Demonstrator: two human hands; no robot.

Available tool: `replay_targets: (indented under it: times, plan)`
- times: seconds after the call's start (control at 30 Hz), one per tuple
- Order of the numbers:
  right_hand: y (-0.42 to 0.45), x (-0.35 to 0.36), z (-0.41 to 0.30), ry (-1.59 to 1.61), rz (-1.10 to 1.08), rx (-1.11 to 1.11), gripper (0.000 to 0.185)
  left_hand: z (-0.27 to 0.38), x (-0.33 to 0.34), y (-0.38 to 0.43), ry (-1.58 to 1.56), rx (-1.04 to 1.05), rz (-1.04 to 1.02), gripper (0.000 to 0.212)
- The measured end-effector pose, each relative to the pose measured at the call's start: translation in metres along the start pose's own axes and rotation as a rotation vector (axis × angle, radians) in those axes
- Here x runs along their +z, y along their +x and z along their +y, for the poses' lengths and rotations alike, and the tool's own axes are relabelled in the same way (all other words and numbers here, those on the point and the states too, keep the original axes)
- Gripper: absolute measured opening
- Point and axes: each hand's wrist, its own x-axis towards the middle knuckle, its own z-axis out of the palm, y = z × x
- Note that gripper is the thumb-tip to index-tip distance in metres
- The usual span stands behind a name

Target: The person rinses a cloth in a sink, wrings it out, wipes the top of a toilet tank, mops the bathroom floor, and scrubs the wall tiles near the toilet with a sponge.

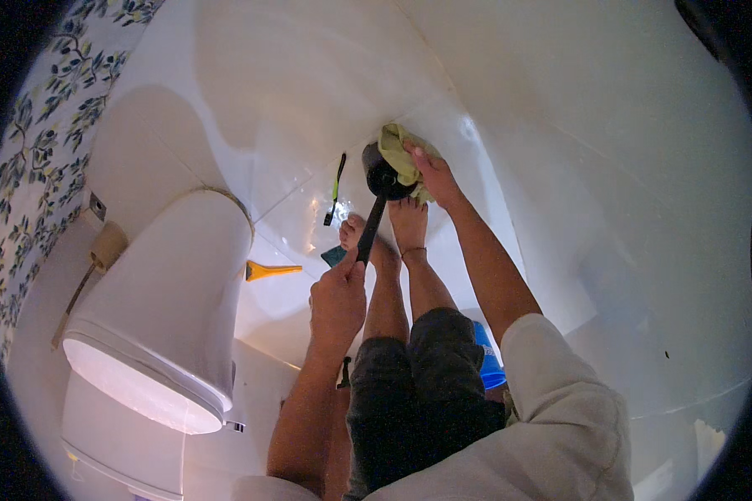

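Note:
My left hand [339, 300] grips the long black handle [371, 232] of a black cylindrical vessel [376, 164]. The vessel is held over the white floor in front of my bare feet. Against its right side, my right hand [437, 178] presses a crumpled yellow-green cloth [401, 153], which hides part of the vessel. Left of the vessel lies a slim black and green brush [336, 190]. A yellow scraper [272, 270] rests on the floor near the toilet. Partly hidden behind my left hand is a dark teal piece [334, 256], its kind unclear.
A white toilet [163, 313] stands close on my left, below a wall with a leaf pattern [56, 125]. Beside my right thigh is a blue container [491, 363], partly covered by my leg. A tan roll [109, 245] hangs behind the toilet. Pale wall [601, 206] rises on the right.

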Motion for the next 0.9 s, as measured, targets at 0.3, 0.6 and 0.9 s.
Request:
replay_targets:
  times: [0.3, 0.6, 0.9]
  plan:
    - [0.003, -0.004, -0.048, -0.477, -0.231, -0.072, 0.043, 0.023, 0.003, -0.004, 0.31, 0.031, 0.054, 0.03]
    - [0.053, 0.065, -0.066, -1.089, -1.005, -0.089, 0.044, 0.012, 0.015, -0.005, 0.409, 0.023, 0.085, 0.028]
    - [-0.048, 0.019, 0.071, -0.543, -0.067, -0.132, 0.036, 0.015, 0.017, -0.006, 0.339, 0.008, 0.09, 0.027]
